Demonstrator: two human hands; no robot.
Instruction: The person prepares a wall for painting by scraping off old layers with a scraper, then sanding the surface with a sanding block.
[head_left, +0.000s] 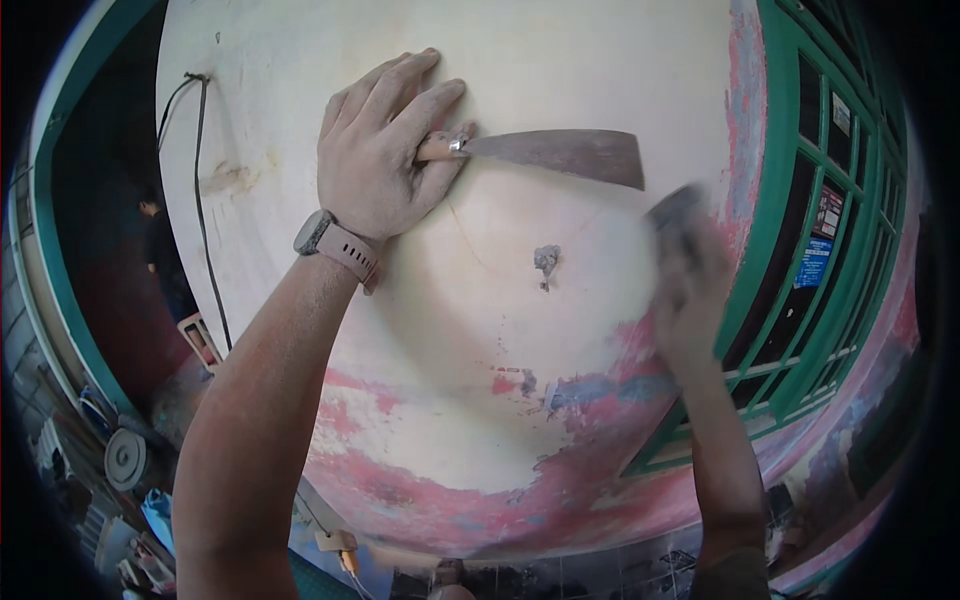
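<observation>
Left forearm (250, 410); left hand (375, 165) half-spread, thumb gripping scraper (565, 152) jutting rightward; right hand (688, 285) clasping dark block (676, 204).

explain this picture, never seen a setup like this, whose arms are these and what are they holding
No machine: the arms belong to a person whose head-worn fisheye camera took this picture, bending straight edges. The bare left hand holds a scraper by its wooden handle, over a pale wall. The right hand, blurred, holds a dark object too smeared to identify. The wall has a rough grey patch and worn red areas; a green window frame is to the right.
</observation>
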